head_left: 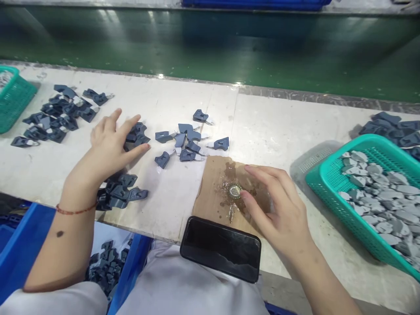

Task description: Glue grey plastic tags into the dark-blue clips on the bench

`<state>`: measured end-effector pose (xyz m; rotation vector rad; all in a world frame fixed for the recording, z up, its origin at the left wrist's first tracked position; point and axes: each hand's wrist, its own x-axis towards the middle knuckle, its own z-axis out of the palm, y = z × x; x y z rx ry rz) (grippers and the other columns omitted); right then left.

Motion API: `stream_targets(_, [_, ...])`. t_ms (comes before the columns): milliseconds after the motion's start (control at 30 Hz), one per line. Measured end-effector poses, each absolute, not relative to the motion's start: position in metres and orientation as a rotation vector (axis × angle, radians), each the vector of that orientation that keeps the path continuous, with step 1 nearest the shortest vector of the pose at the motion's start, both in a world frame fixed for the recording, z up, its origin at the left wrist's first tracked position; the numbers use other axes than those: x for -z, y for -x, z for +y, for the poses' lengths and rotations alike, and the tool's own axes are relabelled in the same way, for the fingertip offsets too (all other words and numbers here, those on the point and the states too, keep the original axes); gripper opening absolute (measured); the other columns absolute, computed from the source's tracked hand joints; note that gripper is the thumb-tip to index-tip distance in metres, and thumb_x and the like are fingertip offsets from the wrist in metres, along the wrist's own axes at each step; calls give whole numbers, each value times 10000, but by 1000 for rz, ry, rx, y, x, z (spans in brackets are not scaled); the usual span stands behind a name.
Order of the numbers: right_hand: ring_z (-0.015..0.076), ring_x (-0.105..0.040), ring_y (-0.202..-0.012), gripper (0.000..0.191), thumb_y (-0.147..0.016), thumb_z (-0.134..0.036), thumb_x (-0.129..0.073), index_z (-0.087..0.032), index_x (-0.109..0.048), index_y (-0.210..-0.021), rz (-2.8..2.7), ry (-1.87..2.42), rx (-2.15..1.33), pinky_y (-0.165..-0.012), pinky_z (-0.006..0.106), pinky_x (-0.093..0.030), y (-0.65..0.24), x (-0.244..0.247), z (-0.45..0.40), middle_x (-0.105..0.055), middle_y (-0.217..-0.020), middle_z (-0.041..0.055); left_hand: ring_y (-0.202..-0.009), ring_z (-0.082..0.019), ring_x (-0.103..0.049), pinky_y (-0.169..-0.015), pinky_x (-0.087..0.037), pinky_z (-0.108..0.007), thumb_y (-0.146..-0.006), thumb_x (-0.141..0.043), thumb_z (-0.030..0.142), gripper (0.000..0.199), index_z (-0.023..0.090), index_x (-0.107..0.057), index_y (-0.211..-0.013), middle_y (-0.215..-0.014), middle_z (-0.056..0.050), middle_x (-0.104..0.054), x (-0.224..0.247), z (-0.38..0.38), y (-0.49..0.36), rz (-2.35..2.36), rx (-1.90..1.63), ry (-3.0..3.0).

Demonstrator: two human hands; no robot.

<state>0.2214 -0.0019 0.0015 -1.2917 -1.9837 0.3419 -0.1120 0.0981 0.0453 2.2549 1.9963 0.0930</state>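
My left hand (110, 144), fingers spread, is over the table beside a small group of dark blue-grey plastic parts (137, 134). More such parts (120, 191) lie below its wrist side. My right hand (278, 203) holds nothing that shows; its thumb and index finger are apart, close to a round metal cap (235, 191). The cap rests on a wet piece of brown cardboard (210, 197). Between the hands lie several dark parts with pale tips (187, 142).
A black phone (220, 249) lies at the table's near edge. On the right is a green basket (331, 175) of grey pieces. Further parts (62, 113) lie left, near another green basket (16, 100). A blue bin (29, 245) stands below, and a green belt (210, 52) runs behind.
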Motion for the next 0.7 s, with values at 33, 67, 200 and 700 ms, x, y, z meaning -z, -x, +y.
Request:
stream_targets(33, [261, -631, -1144, 387, -991, -181, -601, -234, -564, -1373, -1980, 1301, -340, -970, 422, -534, -222, -1, -2, -643, -1238, 104, -1537, -478, -247, -1228, -242, -696, -1032, -509, 526, 607, 218, -433, -1550, -1674, -134, -324, -44, 102, 115, 1952, -45, -2255])
stream_targets(67, [264, -632, -1133, 380, -994, -183, -597, -237, -567, -1368, -1975, 1311, -338, -959, 428, -536, -222, -1, -1, -642, -1227, 104, -1497, -453, -324, -1219, -291, -667, -1040, -478, 530, 568, 221, -467, -1517, -1616, -129, -409, -43, 105, 117, 1903, -30, -2272])
stream_targets(200, [258, -632, -1127, 350, -997, -179, -588, -231, -582, -1342, -1958, 1348, -337, -958, 418, -536, -224, -1, 0, -636, -1208, 103, -1252, -386, -521, -1139, -422, -604, -1047, -418, 490, 421, 195, -604, -1283, -1323, -148, -591, -40, 104, 125, 1836, -55, -2346])
stream_targets(700, [257, -645, -1107, 345, -996, -176, -588, -237, -594, -1336, -1921, 1344, -340, -943, 414, -551, -226, -4, 0, -648, -1203, 98, -1530, -434, -323, -1209, -304, -656, -1008, -498, 602, 758, 234, -235, -1617, -1666, -215, -311, -37, 64, 99, 1743, -66, -2421])
